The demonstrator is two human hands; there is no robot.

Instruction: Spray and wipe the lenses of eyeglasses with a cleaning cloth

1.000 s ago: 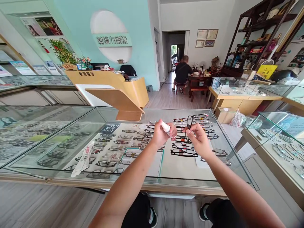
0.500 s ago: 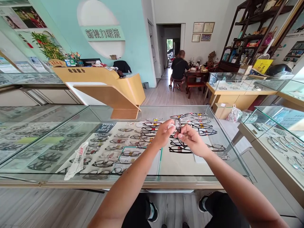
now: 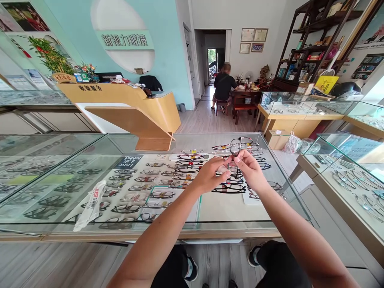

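Glass counter [image 3: 237,212], teal wall [image 3: 168,52] beyond, right-hand fingers [image 3: 246,155] tight on glasses [image 3: 235,147], left-hand fingers [image 3: 224,176] around white item [image 3: 222,169]

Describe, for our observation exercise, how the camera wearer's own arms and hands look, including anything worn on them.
The left forearm and right forearm are bare, with no sleeve in view, each tapering toward the wrist. The left hand and right hand are ungloved; neither wrist shows a watch or bracelet. Any fine skin markings are too small to tell.
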